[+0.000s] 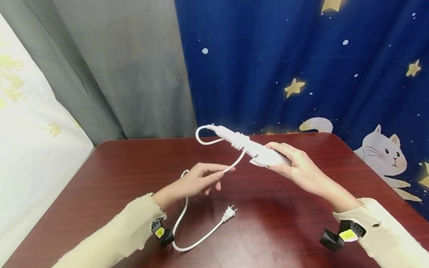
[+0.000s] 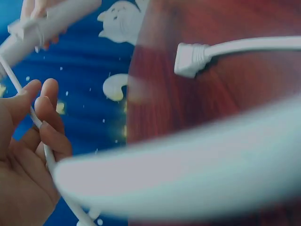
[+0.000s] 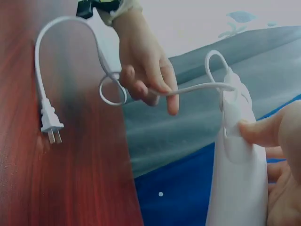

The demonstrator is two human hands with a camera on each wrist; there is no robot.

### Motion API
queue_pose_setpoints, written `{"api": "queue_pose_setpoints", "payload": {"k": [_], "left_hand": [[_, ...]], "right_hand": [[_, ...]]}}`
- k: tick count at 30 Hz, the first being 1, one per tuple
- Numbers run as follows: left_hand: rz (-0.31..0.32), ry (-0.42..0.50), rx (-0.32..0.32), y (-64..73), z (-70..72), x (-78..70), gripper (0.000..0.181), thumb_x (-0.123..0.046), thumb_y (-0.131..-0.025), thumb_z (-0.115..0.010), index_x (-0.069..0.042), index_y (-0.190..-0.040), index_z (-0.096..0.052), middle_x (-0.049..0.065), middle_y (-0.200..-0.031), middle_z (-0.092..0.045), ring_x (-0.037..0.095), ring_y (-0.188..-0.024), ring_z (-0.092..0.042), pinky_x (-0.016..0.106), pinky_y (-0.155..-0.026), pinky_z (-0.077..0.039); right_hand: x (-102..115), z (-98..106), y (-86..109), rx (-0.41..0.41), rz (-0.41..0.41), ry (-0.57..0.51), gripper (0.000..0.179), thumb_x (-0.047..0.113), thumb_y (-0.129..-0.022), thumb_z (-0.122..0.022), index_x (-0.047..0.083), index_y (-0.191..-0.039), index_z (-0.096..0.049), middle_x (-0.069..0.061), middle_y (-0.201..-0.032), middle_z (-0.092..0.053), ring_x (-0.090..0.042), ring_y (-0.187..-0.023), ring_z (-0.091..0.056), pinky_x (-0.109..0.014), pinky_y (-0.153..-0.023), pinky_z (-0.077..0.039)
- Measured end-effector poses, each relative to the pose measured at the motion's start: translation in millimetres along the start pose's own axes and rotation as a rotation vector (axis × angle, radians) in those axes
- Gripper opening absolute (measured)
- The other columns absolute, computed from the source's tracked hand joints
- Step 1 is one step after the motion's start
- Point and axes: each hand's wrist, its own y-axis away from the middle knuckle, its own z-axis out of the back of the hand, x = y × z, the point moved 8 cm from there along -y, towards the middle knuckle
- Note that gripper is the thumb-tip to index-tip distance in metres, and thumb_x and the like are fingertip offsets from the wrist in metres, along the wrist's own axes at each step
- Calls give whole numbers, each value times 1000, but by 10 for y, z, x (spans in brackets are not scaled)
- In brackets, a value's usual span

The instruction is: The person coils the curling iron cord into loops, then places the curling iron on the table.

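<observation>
A white hair straightener [image 1: 263, 152] is held up over the table, tilted, its cord end toward the upper left. My right hand [image 1: 298, 163] grips its wide end, the thumb pressed on the body in the right wrist view. Several turns of white power cord [image 1: 240, 141] wrap its narrow part. From these turns the cord runs down to my left hand [image 1: 197, 180], which pinches it between thumb and index finger; the other fingers are loosely bent. Beyond this hand the cord loops back to a two-prong plug [image 1: 229, 213] on the table.
The dark red wooden table [image 1: 127, 178] spans the area below both hands. Behind it hang a grey curtain [image 1: 134, 74] and a blue curtain [image 1: 241, 67] with stars and a white cat. A pale cloth [image 1: 30, 130] hangs at the left. Blurred white cord crosses the left wrist view.
</observation>
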Motion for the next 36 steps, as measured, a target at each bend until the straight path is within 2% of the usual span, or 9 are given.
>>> {"api": "queue_pose_setpoints", "payload": {"k": [6, 9, 12, 15, 18, 23, 25, 29, 36], "left_hand": [[43, -9, -81, -88, 231, 195, 23, -17, -93, -54, 0, -95, -68, 11, -65, -59, 16, -44, -48, 27, -37, -38], [46, 18, -43, -126, 273, 265, 22, -15, -93, -54, 3, -93, -68, 14, -69, -60, 13, -49, -51, 27, -42, -43], [58, 30, 49, -155, 283, 318, 22, -13, -93, -54, 5, -99, -66, 11, -74, -61, 11, -55, -52, 26, -47, -45], [36, -58, 79, -203, 343, 321, 17, -11, -89, -60, 5, -93, -66, 1, -70, -60, 9, -56, -51, 24, -48, -43], [-16, -155, 100, -259, 404, 280, 10, -7, -83, -63, 3, -81, -66, -3, -64, -58, 8, -54, -49, 22, -49, -41], [-20, -184, 273, -259, 371, 250, 13, -10, -88, -60, -2, -92, -70, 1, -78, -66, 12, -68, -55, 27, -60, -47], [-12, -279, 250, -266, 408, 251, 18, -21, -87, -64, -4, -85, -71, -2, -72, -64, 10, -64, -53, 25, -56, -45], [45, -427, 115, -270, 551, 265, 39, -37, -78, -71, -2, -61, -64, -7, -51, -49, 5, -50, -39, 21, -45, -31], [-59, -360, 174, -296, 584, 131, 14, -15, -88, -62, -5, -89, -71, -1, -77, -66, 11, -71, -57, 28, -64, -49]], "right_hand": [[138, -6, 81, 57, 54, -171, 41, 2, -85, -61, 10, -125, -53, 0, -112, -56, -13, -93, -51, -21, -77, -41], [171, 2, 99, 81, 82, -261, 43, -4, -85, -59, 8, -126, -52, -3, -113, -56, -14, -95, -51, -21, -79, -41], [203, -14, 121, 139, 107, -330, 44, -6, -85, -57, 6, -127, -50, -5, -115, -55, -17, -97, -51, -22, -80, -42], [253, -71, 155, 234, 133, -391, 44, -7, -85, -56, 7, -126, -50, -6, -115, -54, -19, -98, -50, -24, -80, -44], [320, -136, 193, 318, 174, -345, 44, -2, -85, -58, 12, -126, -50, -2, -113, -55, -17, -98, -50, -26, -79, -44], [427, -210, 235, 380, 267, -240, 44, 5, -85, -60, 17, -126, -52, 5, -111, -56, -13, -94, -51, -28, -76, -43], [464, -240, 254, 407, 291, -234, 43, 7, -85, -61, 17, -126, -52, 6, -110, -56, -12, -93, -52, -27, -75, -43], [544, -301, 297, 463, 348, -220, 41, 10, -86, -62, 17, -125, -53, 6, -110, -55, -10, -93, -52, -25, -75, -44], [608, -404, 336, 552, 379, -153, 35, 21, -90, -60, 21, -123, -52, 11, -106, -54, -5, -90, -51, -21, -73, -44]]}}
